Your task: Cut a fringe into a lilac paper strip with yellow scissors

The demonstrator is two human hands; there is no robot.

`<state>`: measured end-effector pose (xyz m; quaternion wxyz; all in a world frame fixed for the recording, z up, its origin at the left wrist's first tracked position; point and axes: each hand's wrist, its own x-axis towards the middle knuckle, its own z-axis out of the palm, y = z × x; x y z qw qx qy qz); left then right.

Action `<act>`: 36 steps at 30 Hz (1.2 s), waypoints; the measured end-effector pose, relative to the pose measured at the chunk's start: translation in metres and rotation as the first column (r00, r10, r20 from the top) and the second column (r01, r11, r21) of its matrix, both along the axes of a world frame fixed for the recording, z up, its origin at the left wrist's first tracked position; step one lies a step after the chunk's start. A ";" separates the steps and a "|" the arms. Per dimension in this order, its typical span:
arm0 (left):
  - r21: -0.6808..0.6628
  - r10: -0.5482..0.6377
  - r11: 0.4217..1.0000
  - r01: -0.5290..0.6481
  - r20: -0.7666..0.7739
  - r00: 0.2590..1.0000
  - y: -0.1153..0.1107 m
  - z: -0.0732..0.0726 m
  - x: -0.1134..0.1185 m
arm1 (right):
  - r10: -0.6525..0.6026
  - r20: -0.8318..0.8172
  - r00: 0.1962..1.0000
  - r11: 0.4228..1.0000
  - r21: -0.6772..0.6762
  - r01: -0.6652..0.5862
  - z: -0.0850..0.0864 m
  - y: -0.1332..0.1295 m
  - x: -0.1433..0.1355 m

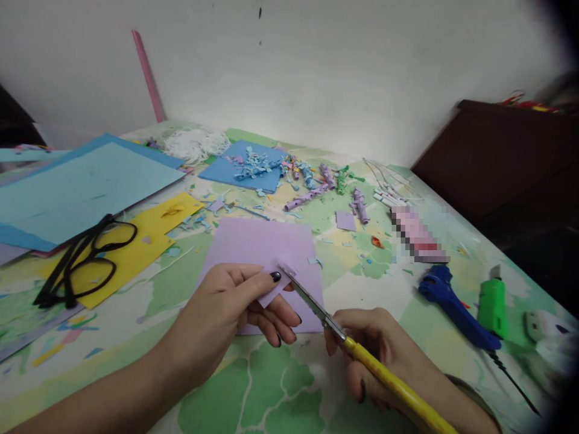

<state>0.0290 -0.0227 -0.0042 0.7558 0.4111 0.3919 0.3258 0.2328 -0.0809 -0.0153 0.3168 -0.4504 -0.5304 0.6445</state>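
Note:
Pinched between the thumb and fingers of my left hand [253, 298] is a small piece of purple paper [271, 294]. My right hand [377, 346] grips yellow-handled scissors [335, 328], whose metal blades reach up and left to the paper's edge. The blades look nearly closed, and their tips are slightly blurred. Under both the piece and the blade tips lies a larger purple sheet [266, 238], flat on the table. A small light-blue scrap [315, 261] rests near that sheet's right edge.
Black glasses [90, 259] lie on yellow paper [149, 241] beside large blue sheets [99, 181] at left. Curled paper rolls [359, 205] and white string [194, 144] sit toward the wall. A blue-handled tool [456, 310] and green cutter [492, 307] lie at right.

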 end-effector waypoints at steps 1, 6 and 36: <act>0.004 -0.001 1.000 0.001 0.001 1.000 0.000 0.000 0.000 | 0.006 0.011 1.000 1.000 0.009 -0.006 0.000 0.000 0.000; 0.002 0.002 1.000 -0.002 0.007 1.000 0.001 -0.002 0.000 | 0.007 0.071 0.997 1.000 0.000 -0.007 0.002 0.000 0.000; 0.005 -0.006 1.000 0.006 0.008 1.000 0.001 -0.005 -0.001 | 0.028 -0.019 0.999 0.999 -0.033 -0.029 -0.008 -0.008 0.007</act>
